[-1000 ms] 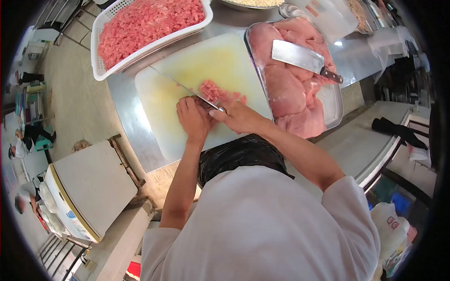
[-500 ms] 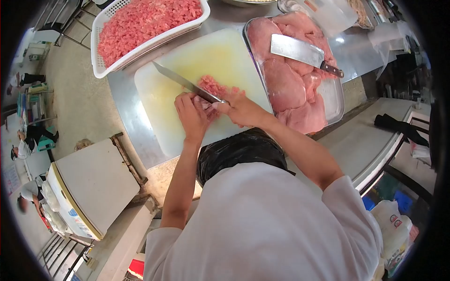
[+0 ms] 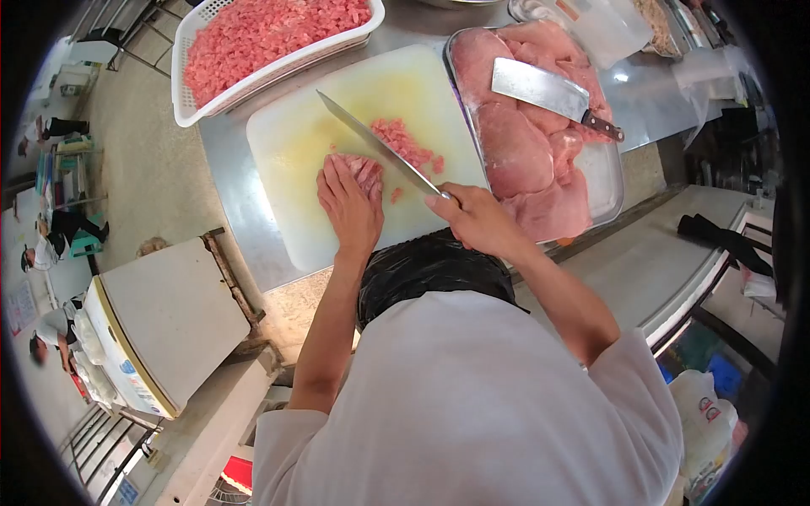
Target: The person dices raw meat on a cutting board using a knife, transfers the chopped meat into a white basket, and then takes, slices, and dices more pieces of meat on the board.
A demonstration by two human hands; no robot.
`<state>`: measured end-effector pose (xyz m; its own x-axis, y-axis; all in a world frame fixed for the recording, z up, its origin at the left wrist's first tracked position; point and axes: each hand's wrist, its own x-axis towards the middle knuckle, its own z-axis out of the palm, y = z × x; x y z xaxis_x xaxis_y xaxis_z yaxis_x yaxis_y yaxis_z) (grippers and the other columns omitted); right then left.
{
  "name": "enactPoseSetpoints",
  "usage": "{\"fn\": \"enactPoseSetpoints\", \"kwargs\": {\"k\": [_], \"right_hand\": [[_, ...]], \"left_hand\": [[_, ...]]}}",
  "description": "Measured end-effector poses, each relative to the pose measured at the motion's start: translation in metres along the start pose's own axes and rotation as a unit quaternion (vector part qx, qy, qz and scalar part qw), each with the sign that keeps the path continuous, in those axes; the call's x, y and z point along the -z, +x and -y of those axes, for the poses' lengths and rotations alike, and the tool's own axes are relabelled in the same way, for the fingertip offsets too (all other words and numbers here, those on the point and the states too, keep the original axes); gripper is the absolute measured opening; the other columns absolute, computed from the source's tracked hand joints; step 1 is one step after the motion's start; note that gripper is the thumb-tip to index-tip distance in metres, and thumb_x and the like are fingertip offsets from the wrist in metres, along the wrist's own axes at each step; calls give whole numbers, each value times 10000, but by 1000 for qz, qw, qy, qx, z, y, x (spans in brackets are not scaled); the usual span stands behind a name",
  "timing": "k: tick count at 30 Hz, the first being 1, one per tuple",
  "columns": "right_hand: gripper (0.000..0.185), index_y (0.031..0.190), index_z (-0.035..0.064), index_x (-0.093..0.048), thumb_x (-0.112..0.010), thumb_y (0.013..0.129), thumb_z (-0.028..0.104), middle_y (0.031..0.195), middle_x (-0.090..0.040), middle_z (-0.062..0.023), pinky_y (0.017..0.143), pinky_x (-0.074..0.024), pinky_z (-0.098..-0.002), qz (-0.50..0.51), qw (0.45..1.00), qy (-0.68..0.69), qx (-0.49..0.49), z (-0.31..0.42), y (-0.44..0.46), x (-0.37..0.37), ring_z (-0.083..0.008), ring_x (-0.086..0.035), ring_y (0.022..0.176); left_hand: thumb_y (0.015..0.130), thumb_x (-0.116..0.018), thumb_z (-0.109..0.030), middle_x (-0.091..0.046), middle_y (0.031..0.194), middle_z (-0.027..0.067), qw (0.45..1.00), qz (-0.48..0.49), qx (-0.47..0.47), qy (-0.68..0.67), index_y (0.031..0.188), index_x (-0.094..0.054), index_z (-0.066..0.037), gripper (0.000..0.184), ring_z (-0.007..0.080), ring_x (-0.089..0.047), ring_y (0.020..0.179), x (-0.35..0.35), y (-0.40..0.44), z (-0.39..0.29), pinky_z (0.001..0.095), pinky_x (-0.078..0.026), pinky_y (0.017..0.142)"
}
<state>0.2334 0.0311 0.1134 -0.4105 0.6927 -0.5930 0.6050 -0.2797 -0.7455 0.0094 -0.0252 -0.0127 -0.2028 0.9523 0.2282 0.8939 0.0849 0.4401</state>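
Note:
My left hand (image 3: 348, 212) lies over a piece of raw pink meat (image 3: 366, 172) on the white cutting board (image 3: 283, 181), its fingers holding the meat down. In my right hand (image 3: 479, 221) is the handle of a long knife (image 3: 371, 137). The blade slants up and left across the board, just right of the held piece and apart from it. Small diced meat (image 3: 402, 143) lies along the blade's far side, with a few bits on the near side.
Right of the board, a metal tray (image 3: 609, 190) holds large meat slabs (image 3: 516, 152) with a cleaver (image 3: 540, 89) lying on top. A white basket (image 3: 295, 57) full of diced meat (image 3: 270, 38) stands at the far left. People (image 3: 55, 333) are at the left edge.
My right hand has drawn the knife rightward, off the piece under my left hand. A gap now shows between blade and held meat, and more of the diced meat is visible.

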Motion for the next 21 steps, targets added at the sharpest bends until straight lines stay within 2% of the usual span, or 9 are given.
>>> {"fn": "enactPoseSetpoints", "kwargs": {"k": [1, 4, 7, 10, 11, 13, 16, 19, 21], "right_hand": [[523, 1093, -38, -704, -579, 1044, 468, 734, -640, -182, 699, -474, -439, 0, 1000, 2, 7, 1, -9, 2, -276, -585, 682], [509, 1066, -38, -695, -576, 1045, 456, 715, -629, -171, 695, -478, -436, 25, 1000, 2, -7, 6, -28, 13, -271, -603, 691], [499, 1000, -35, -675, -567, 1050, 450, 658, -592, -138, 648, -491, -423, 10, 1000, -7, 9, 4, -34, 10, -246, -627, 642], [502, 983, -31, -678, -558, 1055, 450, 602, -559, -106, 574, -498, -410, 50, 999, -1, -1, 9, -9, 5, -227, -620, 544], [504, 989, -31, -683, -555, 1057, 452, 587, -551, -96, 549, -499, -407, 76, 997, 7, -16, 10, 7, 0, -223, -613, 508], [518, 1008, -21, -694, -541, 1063, 471, 556, -531, -78, 492, -481, -399, 57, 998, 28, 12, 6, 46, -22, -212, -548, 419], [544, 1057, -37, -696, -535, 1065, 483, 613, -587, -143, 583, -518, -426, 69, 997, 19, 26, 17, 57, -17, -258, -622, 529], [555, 1073, -48, -694, -537, 1061, 484, 731, -659, -226, 725, -540, -466, 43, 998, -49, 25, 39, 16, 3, -352, -695, 722], [558, 1086, -58, -692, -543, 1054, 479, 813, -683, -264, 806, -532, -490, 58, 998, -32, -12, 43, 3, 3, -409, -698, 843]], "left_hand": [[953, -706, -183, -329, 1594, 294, 1000, -7, 5, -1, 1591, -282, 72, 807, 505, -347, 1420, 3, 3, -2, 584, -266, 1193], [993, -642, -183, -489, 1422, 252, 997, -57, 6, -57, 1423, -492, 41, 507, 461, -436, 1311, 11, 14, 1, 572, -326, 1123], [1015, -596, -186, -566, 1199, 181, 989, -65, 71, -115, 1175, -596, -19, 231, 406, -492, 1164, 1, 32, 9, 547, -373, 1023], [1002, -597, -159, -569, 1102, 138, 993, -108, 34, -21, 1056, -600, -59, 114, 374, -504, 1084, -12, 36, 6, 523, -387, 961], [979, -635, -162, -571, 1110, 136, 994, -107, 33, -17, 1055, -607, -65, 126, 373, -506, 1090, -14, 36, 7, 516, -388, 962], [934, -709, -167, -574, 1126, 133, 994, -103, 31, -5, 1053, -620, -79, 173, 369, -509, 1100, -13, 35, 7, 502, -390, 966], [954, -625, -124, -572, 1102, 183, 996, -86, 20, -13, 1081, -607, -22, 164, 394, -492, 1092, -6, 37, 0, 528, -384, 985], [894, -701, -155, -567, 1110, 184, 996, -81, 22, -6, 1083, -606, -23, 249, 396, -493, 1093, -6, 37, 3, 525, -390, 980], [886, -701, -142, -562, 1115, 186, 997, -74, 25, -6, 1085, -606, -22, 251, 397, -495, 1091, -3, 36, 1, 523, -394, 973]]}}
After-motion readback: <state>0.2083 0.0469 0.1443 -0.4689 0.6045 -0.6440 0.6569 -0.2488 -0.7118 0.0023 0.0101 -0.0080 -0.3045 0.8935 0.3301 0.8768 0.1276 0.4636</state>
